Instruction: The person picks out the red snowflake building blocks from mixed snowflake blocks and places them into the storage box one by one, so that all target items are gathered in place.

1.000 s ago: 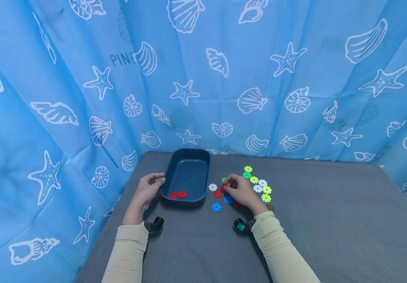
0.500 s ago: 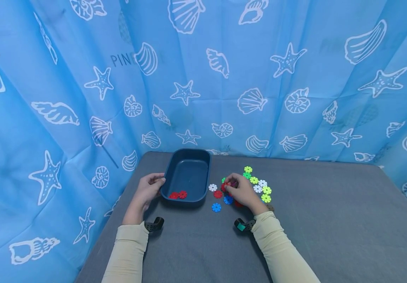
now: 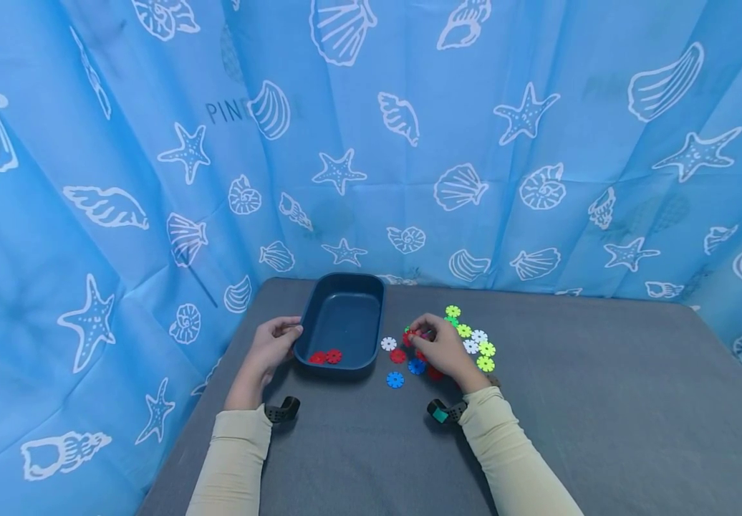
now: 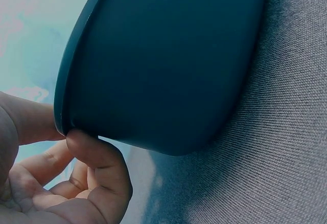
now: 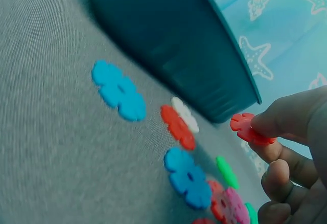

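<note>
In the head view my left hand (image 3: 271, 347) pinches the left rim of a dark blue rectangular tub (image 3: 339, 372). The left wrist view shows thumb and a curled finger on that rim. Two red notched plastic discs (image 3: 334, 356) lie inside, at the near end. My right hand (image 3: 443, 350), right of the tub, holds another red notched disc (image 5: 242, 126) between thumb and finger, lifted off the pile. Below it are a blue disc (image 5: 187, 179), a red disc (image 5: 178, 128), a pink disc (image 5: 236, 206) and a green disc (image 5: 226, 172).
Yellow-green discs (image 3: 485, 364) and white discs (image 3: 479, 336) lie right of my right hand. A lone blue disc (image 3: 394, 380) sits nearer me on the grey cloth (image 3: 358, 444). A blue shell-patterned curtain (image 3: 371, 193) hangs behind the table.
The red disc in my right hand has risen slightly, and more red shows beneath it. My left hand keeps its hold on the tub. The head view has tilted up a little.
</note>
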Demonstrator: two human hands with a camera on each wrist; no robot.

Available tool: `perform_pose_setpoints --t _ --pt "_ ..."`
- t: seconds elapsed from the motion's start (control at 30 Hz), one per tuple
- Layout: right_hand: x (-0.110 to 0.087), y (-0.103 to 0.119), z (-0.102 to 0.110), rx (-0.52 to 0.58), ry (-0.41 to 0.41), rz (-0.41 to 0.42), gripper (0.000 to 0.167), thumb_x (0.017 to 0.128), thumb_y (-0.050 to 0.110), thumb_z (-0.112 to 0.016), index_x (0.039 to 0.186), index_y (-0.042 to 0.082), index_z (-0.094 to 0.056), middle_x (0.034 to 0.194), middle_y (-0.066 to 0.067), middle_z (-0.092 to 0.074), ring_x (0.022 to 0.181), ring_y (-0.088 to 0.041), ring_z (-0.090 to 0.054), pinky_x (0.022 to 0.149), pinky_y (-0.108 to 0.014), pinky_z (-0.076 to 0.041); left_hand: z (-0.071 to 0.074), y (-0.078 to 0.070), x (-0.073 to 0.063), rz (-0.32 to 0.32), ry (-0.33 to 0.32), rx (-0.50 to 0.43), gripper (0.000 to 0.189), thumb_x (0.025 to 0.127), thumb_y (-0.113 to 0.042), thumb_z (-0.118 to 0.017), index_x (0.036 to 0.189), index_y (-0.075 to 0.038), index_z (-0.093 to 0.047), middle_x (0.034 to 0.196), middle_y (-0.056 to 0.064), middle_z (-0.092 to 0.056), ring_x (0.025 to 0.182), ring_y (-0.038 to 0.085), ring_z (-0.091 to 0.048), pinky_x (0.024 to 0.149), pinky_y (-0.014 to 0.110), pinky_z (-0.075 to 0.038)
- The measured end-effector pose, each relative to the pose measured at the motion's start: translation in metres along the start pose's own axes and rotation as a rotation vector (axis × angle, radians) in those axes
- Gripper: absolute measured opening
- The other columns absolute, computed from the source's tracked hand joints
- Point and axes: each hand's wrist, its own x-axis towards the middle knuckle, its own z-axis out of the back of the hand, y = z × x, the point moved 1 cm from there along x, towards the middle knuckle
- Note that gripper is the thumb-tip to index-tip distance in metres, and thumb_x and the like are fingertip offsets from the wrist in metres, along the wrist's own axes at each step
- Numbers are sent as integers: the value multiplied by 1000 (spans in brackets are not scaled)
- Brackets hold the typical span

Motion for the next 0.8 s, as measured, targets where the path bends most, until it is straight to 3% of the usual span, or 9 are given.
perform_pose_setpoints --t 0.23,0.57,0.8 --pt "1 6 0 72 19 4 11 101 12 -71 111 7 -71 100 -12 -71 74 -25 -66 71 -35 -55 0 0 1 2 -1 2 39 110 -26 -60 146 -10 -61 133 16 -62 107 24 -60 84 32 -55" --pt "1 20 2 134 6 27 16 101 16 -72 112 5 -71 103 -15 -71 80 -22 -58 72 -30 -50 1 -1 2 -5 10 -1 39 110 -26 -59 146 -10 -61 132 16 -62 103 24 -59 86 35 -55" --pt "1 30 0 183 12 -5 20 102 12 -71 116 -2 -70 106 -22 -72 74 -14 -55 67 -26 -47 1 0 2 0 11 -2 39 110 -26 -59 146 -10 -61 133 16 -62 102 23 -59 86 35 -55"
